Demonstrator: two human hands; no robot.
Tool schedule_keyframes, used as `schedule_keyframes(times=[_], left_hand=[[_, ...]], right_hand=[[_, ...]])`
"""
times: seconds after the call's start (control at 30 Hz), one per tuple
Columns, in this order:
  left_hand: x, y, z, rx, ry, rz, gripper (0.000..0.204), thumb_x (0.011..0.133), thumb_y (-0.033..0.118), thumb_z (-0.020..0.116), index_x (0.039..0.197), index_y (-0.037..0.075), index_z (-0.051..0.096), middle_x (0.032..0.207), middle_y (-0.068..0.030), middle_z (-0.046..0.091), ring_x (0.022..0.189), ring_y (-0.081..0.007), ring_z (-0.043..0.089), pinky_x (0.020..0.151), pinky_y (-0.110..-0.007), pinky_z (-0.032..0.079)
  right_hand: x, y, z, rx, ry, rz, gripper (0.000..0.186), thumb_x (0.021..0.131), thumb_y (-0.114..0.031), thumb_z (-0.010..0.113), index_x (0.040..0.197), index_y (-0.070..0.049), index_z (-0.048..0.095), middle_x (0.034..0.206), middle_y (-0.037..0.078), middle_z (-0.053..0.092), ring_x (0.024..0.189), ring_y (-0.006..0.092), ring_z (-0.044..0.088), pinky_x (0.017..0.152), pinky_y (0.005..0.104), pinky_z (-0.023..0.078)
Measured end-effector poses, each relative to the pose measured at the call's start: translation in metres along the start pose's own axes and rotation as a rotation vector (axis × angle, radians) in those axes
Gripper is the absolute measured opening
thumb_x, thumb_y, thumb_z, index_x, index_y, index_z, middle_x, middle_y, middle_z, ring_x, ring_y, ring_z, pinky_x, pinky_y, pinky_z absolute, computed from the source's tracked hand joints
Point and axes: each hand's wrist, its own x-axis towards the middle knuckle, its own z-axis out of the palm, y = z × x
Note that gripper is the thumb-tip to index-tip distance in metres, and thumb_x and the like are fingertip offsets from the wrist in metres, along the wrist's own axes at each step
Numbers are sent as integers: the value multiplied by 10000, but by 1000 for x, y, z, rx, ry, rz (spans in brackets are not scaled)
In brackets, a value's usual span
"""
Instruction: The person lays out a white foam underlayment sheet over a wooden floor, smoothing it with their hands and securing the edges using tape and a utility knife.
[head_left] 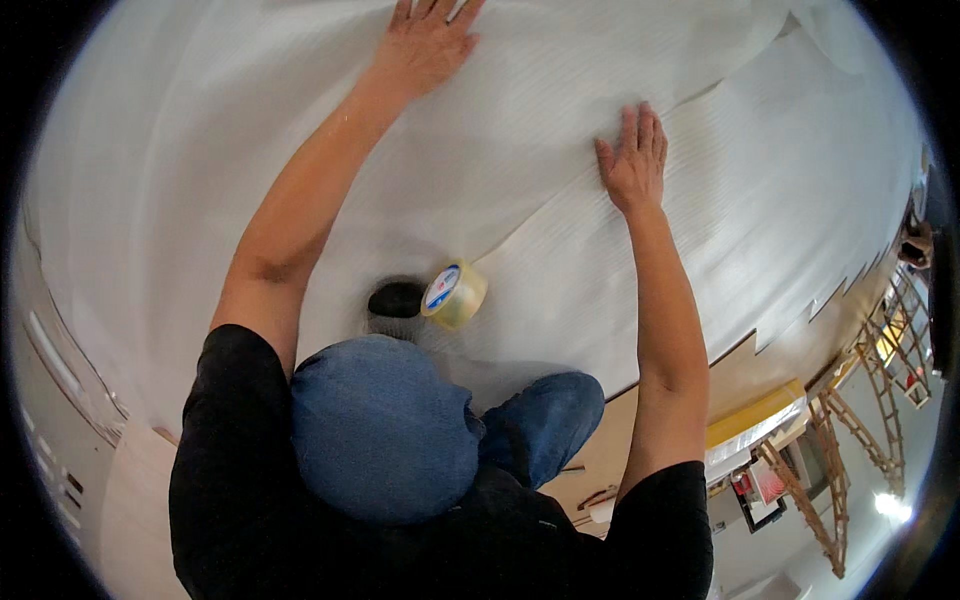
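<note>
White sheeting with fine ribbed lines [520, 160] covers the floor in front of me. My left hand [425, 45] lies on it at the far edge of the picture, palm down with fingers apart; the fingertips are partly cut off. To the right and a little nearer, my right hand [633, 165] rests flat on the same sheet, beside a seam where two pieces meet. A roll of clear tape [455, 295] stands on the sheeting close to my dark shoe [397, 299]. Neither hand holds anything.
Bare brown boards with a stepped edge [770, 370] show at the right, past the sheet. Beyond them are a yellow-and-white long package [755, 415], a wooden ladder [835, 480] and a red-and-white item [765, 490]. A pale wall with slots [60, 470] stands at the left.
</note>
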Motion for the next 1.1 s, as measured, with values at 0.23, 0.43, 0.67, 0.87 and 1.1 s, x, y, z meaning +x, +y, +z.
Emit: schedule_keyframes(times=[0.23, 0.43, 0.67, 0.87, 1.1], left_hand=[[-115, 73, 20, -318, -87, 318, 649, 977, 478, 624, 1559, 240, 464, 1705, -66, 294, 1566, -265, 278, 1276, -527, 220], [-113, 72, 29, -361, -94, 329, 670, 938, 463, 689, 1536, 242, 483, 1703, -50, 306, 1572, -244, 272, 1291, -481, 218], [-117, 65, 28, -367, -73, 329, 623, 946, 443, 688, 1498, 212, 515, 1677, -30, 355, 1558, -206, 307, 1297, -446, 223], [-112, 68, 36, -361, -66, 363, 603, 954, 436, 677, 1488, 199, 529, 1676, -16, 361, 1555, -197, 314, 1302, -446, 207], [-117, 65, 40, -268, -143, 371, 573, 1031, 525, 523, 1536, 255, 499, 1697, -5, 332, 1573, -176, 275, 1318, -456, 149]], right_hand=[[-76, -92, -57, 279, 71, -273, 575, 884, -224, 767, 1397, -48, 577, 1572, 204, 443, 1433, 419, 431, 1199, 555, 358], [-146, -185, -97, 467, -328, -782, 544, 874, -267, 766, 1376, -137, 602, 1443, 143, 579, 1398, 326, 500, 1210, 512, 359], [-106, -239, -77, 220, -882, -1029, 490, 886, -311, 751, 1330, -147, 623, 1124, 143, 733, 1108, 324, 690, 1067, 492, 489], [-66, -242, -96, 110, -1190, -1071, 293, 951, -303, 645, 1235, -243, 687, 994, 160, 751, 953, 339, 743, 829, 480, 599], [-17, -168, -132, -335, -1272, -1022, 209, 974, -247, 618, 1139, -211, 741, 945, 134, 730, 897, 333, 745, 756, 478, 613]])
